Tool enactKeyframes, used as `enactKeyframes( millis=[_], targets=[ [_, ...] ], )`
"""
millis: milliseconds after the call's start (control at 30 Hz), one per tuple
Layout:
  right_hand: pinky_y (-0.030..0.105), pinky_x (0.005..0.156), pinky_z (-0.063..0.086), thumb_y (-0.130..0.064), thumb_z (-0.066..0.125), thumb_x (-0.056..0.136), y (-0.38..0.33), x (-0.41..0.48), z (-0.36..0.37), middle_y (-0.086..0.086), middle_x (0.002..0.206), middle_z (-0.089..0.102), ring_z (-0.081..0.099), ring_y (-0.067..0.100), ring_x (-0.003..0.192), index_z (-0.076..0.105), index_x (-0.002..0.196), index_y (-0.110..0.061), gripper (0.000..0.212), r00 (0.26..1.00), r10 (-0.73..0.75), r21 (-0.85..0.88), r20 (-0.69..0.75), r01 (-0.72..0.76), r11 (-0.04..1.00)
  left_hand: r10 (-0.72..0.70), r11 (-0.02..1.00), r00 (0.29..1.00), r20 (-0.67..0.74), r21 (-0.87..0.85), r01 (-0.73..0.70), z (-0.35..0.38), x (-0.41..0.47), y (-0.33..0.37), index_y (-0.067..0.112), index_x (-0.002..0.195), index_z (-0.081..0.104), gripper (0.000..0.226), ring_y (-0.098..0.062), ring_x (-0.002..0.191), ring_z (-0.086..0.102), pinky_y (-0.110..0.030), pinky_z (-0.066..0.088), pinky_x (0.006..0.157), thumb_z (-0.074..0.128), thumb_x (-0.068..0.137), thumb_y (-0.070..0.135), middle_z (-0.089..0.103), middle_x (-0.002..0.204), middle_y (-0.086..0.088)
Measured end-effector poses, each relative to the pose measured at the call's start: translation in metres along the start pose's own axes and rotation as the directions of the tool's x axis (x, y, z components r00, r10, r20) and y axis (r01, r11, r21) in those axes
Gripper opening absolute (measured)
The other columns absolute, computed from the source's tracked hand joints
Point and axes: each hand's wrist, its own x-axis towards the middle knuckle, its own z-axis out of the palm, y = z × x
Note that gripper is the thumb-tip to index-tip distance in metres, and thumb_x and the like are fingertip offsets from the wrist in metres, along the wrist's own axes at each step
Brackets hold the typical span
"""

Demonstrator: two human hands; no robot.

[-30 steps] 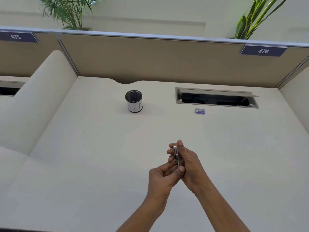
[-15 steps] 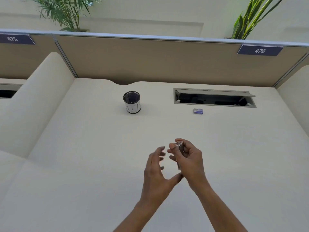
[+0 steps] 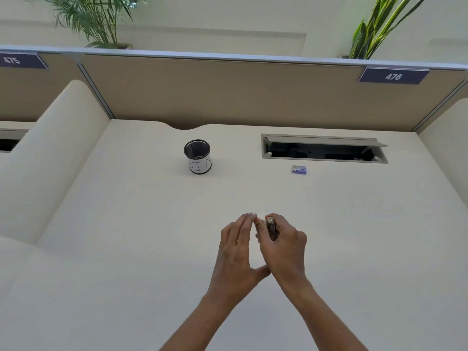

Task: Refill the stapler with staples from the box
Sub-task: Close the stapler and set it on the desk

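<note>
A small dark stapler [image 3: 271, 228] with a metal tip is held upright in my right hand [image 3: 285, 243] above the middle of the desk; the fingers cover most of it. My left hand [image 3: 236, 249] is right beside it, fingers stretched up and close together, their tips near the stapler's top end. Whether those fingertips touch the stapler or pinch anything is hard to tell. The small blue staple box [image 3: 299, 169] lies flat on the desk far behind the hands, just in front of the cable slot.
A black mesh pen cup [image 3: 197, 157] with a white label stands at the back centre-left. An open cable slot [image 3: 324, 149] is cut into the desk at the back right. Beige partitions wall the desk at the back and both sides.
My left hand let go of the stapler, opened, then brought its fingers together up near the stapler's top. The right hand kept the stapler and lifted slightly.
</note>
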Motion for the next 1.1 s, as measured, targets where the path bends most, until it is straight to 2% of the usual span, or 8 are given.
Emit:
enactKeyframes(
  millis=[100, 233, 400, 600, 700, 767, 933, 1100],
  targets=[
    [0.01, 0.054, 0.044, -0.032, 0.076, 0.09, 0.003, 0.003, 0.004, -0.008, 0.053, 0.058, 0.06, 0.009, 0.055, 0.07, 0.097, -0.014, 0.02, 1.0, -0.012, -0.036, -0.025, 0.011, 0.999, -0.006, 1.0, 1.0, 0.014, 0.006, 0.006, 0.001, 0.006, -0.003, 0.011, 0.155, 0.038, 0.103, -0.003, 0.14, 0.029, -0.027, 0.037, 0.116, 0.076, 0.07, 0.053, 0.046, 0.154, 0.001],
    [0.007, 0.057, 0.044, -0.036, 0.077, 0.087, 0.013, 0.01, 0.011, -0.01, 0.058, 0.061, 0.062, 0.006, 0.061, 0.069, 0.106, -0.015, 0.029, 0.999, 0.039, -0.027, 0.022, -0.039, 0.999, -0.028, 1.0, 0.997, 0.068, 0.015, 0.027, 0.002, 0.018, -0.017, 0.014, 0.151, 0.046, 0.1, -0.013, 0.138, 0.041, -0.035, 0.045, 0.113, 0.086, 0.066, 0.047, 0.053, 0.147, 0.004],
    [0.01, 0.063, 0.051, -0.035, 0.079, 0.084, 0.034, 0.024, 0.02, -0.01, 0.077, 0.07, 0.067, 0.007, 0.07, 0.064, 0.12, -0.017, 0.043, 0.975, 0.087, -0.019, 0.205, -0.085, 0.996, -0.098, 0.995, 0.979, 0.181, 0.028, 0.094, 0.003, 0.039, -0.043, 0.022, 0.148, 0.048, 0.095, -0.014, 0.132, 0.045, -0.044, 0.048, 0.107, 0.081, 0.062, 0.044, 0.054, 0.143, 0.01],
    [0.01, 0.073, 0.048, -0.041, 0.076, 0.084, 0.063, 0.05, 0.037, -0.008, 0.103, 0.068, 0.067, 0.015, 0.09, 0.061, 0.125, -0.02, 0.049, 0.931, 0.129, -0.085, 0.341, -0.106, 0.991, -0.178, 0.984, 0.94, 0.293, 0.074, 0.163, 0.017, 0.066, -0.08, 0.03, 0.153, 0.041, 0.103, -0.018, 0.138, 0.036, -0.039, 0.043, 0.112, 0.089, 0.066, 0.054, 0.043, 0.151, 0.006],
    [0.034, 0.091, 0.053, -0.047, 0.075, 0.083, 0.081, 0.065, 0.047, -0.004, 0.112, 0.064, 0.062, 0.017, 0.102, 0.06, 0.132, -0.021, 0.058, 0.906, 0.184, -0.195, 0.382, -0.116, 0.974, -0.221, 0.975, 0.916, 0.336, 0.107, 0.196, 0.029, 0.078, -0.096, 0.027, 0.154, 0.042, 0.105, -0.021, 0.145, 0.031, -0.042, 0.04, 0.116, 0.091, 0.065, 0.055, 0.039, 0.158, 0.004],
    [0.044, 0.098, 0.049, -0.054, 0.072, 0.083, 0.093, 0.073, 0.054, -0.005, 0.118, 0.06, 0.061, 0.018, 0.108, 0.057, 0.136, -0.023, 0.063, 0.889, 0.226, -0.282, 0.398, -0.116, 0.952, -0.256, 0.966, 0.896, 0.363, 0.128, 0.224, 0.038, 0.085, -0.105, 0.028, 0.154, 0.041, 0.106, -0.023, 0.148, 0.027, -0.043, 0.034, 0.119, 0.092, 0.065, 0.055, 0.036, 0.161, 0.002],
    [0.045, 0.103, 0.041, -0.06, 0.07, 0.082, 0.117, 0.087, 0.068, -0.005, 0.12, 0.056, 0.057, 0.017, 0.117, 0.058, 0.137, -0.023, 0.067, 0.883, 0.236, -0.338, 0.405, -0.095, 0.936, -0.281, 0.952, 0.887, 0.366, 0.222, 0.209, 0.057, 0.096, -0.123, 0.031, 0.155, 0.041, 0.107, -0.027, 0.148, 0.028, -0.041, 0.022, 0.124, 0.087, 0.064, 0.064, 0.037, 0.16, 0.0],
    [0.033, 0.094, 0.027, -0.063, 0.064, 0.083, 0.125, 0.087, 0.075, -0.004, 0.121, 0.052, 0.053, 0.019, 0.119, 0.054, 0.141, -0.026, 0.07, 0.888, 0.211, -0.41, 0.408, -0.028, 0.911, -0.305, 0.941, 0.878, 0.368, 0.255, 0.22, 0.064, 0.099, -0.135, 0.031, 0.154, 0.041, 0.109, -0.029, 0.146, 0.024, -0.039, 0.022, 0.123, 0.087, 0.061, 0.065, 0.033, 0.161, 0.002]
  ],
)
